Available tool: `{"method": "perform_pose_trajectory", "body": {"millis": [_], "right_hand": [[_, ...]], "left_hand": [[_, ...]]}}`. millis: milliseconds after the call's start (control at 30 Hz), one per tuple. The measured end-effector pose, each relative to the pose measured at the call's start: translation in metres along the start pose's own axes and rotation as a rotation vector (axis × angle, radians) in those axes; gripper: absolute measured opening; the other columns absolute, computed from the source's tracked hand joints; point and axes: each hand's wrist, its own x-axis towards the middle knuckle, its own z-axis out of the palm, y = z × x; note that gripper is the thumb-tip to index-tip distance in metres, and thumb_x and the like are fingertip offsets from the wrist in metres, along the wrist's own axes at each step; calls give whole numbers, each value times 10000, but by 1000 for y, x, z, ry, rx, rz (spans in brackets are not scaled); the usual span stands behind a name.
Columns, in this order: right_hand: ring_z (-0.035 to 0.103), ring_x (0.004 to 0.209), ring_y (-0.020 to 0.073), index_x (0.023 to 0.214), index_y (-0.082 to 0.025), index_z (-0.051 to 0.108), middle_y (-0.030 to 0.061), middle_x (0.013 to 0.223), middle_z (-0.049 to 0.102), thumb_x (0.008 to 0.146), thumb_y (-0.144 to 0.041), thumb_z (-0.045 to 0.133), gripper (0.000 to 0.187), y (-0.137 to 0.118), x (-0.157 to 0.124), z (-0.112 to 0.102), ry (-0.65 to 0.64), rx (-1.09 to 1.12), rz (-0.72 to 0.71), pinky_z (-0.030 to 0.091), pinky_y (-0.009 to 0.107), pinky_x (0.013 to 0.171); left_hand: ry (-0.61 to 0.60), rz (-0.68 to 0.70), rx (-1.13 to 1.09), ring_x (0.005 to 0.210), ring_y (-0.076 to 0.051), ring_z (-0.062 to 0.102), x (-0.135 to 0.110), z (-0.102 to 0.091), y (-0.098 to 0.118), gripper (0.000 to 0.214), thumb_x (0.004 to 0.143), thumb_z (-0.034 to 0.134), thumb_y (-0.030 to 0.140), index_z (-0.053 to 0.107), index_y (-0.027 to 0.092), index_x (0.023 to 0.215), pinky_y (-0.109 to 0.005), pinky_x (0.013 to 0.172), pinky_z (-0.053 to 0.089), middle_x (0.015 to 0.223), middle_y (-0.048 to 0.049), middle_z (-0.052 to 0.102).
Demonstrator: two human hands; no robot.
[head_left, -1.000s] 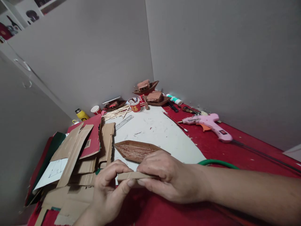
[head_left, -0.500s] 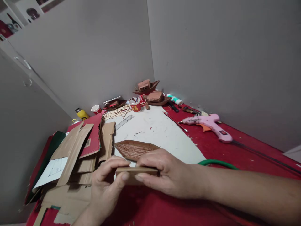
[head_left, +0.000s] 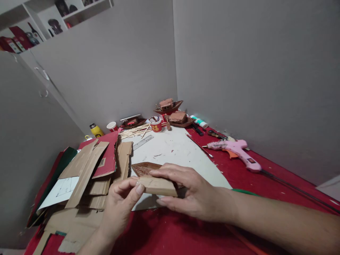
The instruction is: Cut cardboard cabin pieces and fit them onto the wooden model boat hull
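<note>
A small folded cardboard piece [head_left: 157, 186], tan and box-like, is held up in front of me. My left hand [head_left: 119, 202] pinches its left end between thumb and forefinger. Around the right end, my right hand [head_left: 195, 193] has its fingers along the top edge and its thumb lower down, near the underside. Behind the piece, a brown model boat hull [head_left: 146, 166] with a ribbed inside lies on the white sheet [head_left: 175, 148]; my right hand and the cardboard hide much of it.
Cardboard scraps [head_left: 87, 173] are stacked at left. A pink glue gun [head_left: 240, 148] with its cord lies at right. Towards the corner stand finished model boats [head_left: 178, 118], a red paper cup [head_left: 156, 124], thin sticks [head_left: 135, 131], a steel ruler [head_left: 142, 142] and a yellow bottle [head_left: 96, 130].
The cardboard piece has tilted, so its broad face now shows instead of mostly its edge. My right fingers have spread wider around it. The camera view has tipped slightly upward.
</note>
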Motion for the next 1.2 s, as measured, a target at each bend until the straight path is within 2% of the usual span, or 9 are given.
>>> {"method": "perform_pose_trajectory", "body": {"millis": [100, 200, 400, 633, 833, 900, 1000, 1100, 1200], "right_hand": [[611, 831, 187, 1128, -133, 624, 86, 983, 672, 796, -249, 690, 358, -8, 4, -1, -74, 181, 277, 485, 288, 725], [458, 600, 117, 841, -146, 601, -18, 692, 520, 824, -335, 627, 192, -13, 7, -1, -134, 415, 540, 370, 227, 534], [415, 657, 119, 807, -134, 597, -17, 712, 495, 811, -420, 658, 293, -11, 7, 2, -101, 533, 628, 341, 231, 593], [458, 522, 87, 780, -144, 609, -37, 632, 539, 704, -538, 731, 420, 1, 8, 5, -40, 587, 774, 387, 196, 482], [571, 539, 119, 1095, -152, 600, 7, 738, 630, 885, -406, 541, 335, 22, 16, -18, 45, 265, 627, 489, 242, 497], [634, 763, 177, 1228, -177, 553, 70, 951, 672, 883, -262, 509, 358, 28, 16, -27, 77, 53, 467, 541, 325, 649], [533, 1129, 276, 1290, -170, 532, 165, 1261, 579, 829, -136, 519, 463, 31, 15, -30, 8, -374, 97, 487, 474, 889], [547, 1011, 297, 1214, -106, 598, 215, 1136, 611, 896, -159, 480, 343, 27, 14, -26, -171, -742, -114, 485, 481, 825], [555, 820, 258, 1031, -82, 685, 182, 927, 651, 923, -137, 429, 284, 21, 16, -24, -256, -842, -41, 473, 393, 729]], "left_hand": [[34, 46, 33, 682, -139, 580, -4, 0, 1, 213, 822, 694, 360, 731, 166, 743, -220, 654, 467, 738, -21, 682], [56, 81, 114, 656, -130, 553, -5, 0, -1, 227, 837, 678, 364, 719, 159, 747, -212, 633, 456, 699, -16, 659], [-59, -7, -3, 754, -158, 605, 0, 0, -3, 169, 820, 704, 325, 725, 168, 877, -260, 741, 491, 817, -37, 707], [-93, -97, -92, 731, -135, 610, 4, -1, -4, 232, 819, 708, 336, 725, 152, 958, -209, 670, 485, 832, -41, 723], [-159, -149, -168, 848, -214, 675, 13, -7, -11, 333, 798, 728, 313, 704, 152, 1089, -312, 759, 545, 965, -82, 749], [-101, -133, -166, 870, -228, 688, 17, -11, -13, 342, 794, 733, 315, 702, 161, 1098, -333, 785, 551, 977, -83, 756], [-76, -137, -177, 848, -240, 700, 21, -12, -16, 371, 787, 738, 322, 691, 157, 1117, -351, 762, 565, 975, -94, 760], [-107, -177, -180, 822, -238, 700, 24, -8, -19, 405, 798, 725, 337, 669, 144, 1150, -329, 696, 568, 987, -108, 754], [-169, -238, -175, 797, -218, 695, 25, -5, -21, 451, 749, 772, 334, 667, 137, 1142, -305, 710, 552, 964, -104, 751]]}}
